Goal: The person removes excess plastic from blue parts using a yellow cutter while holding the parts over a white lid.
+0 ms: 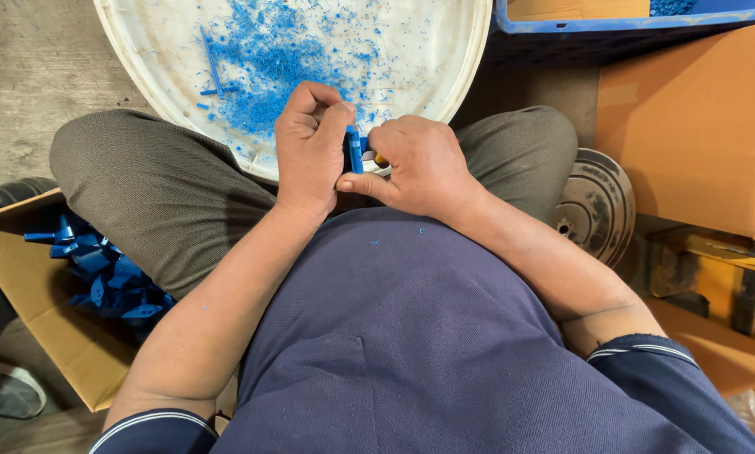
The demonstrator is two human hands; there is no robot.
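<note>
Head view shows your left hand (310,151) and right hand (419,164) pressed together over your lap, both clamped on a small blue plastic part (355,151) that stands between the thumbs. Your right hand also grips a small tool, mostly hidden. At 12 o'clock sits a white round tub (444,76) strewn with blue shavings (268,59). At 8 o'clock, a cardboard box (24,286) holds more blue parts (108,277).
</note>
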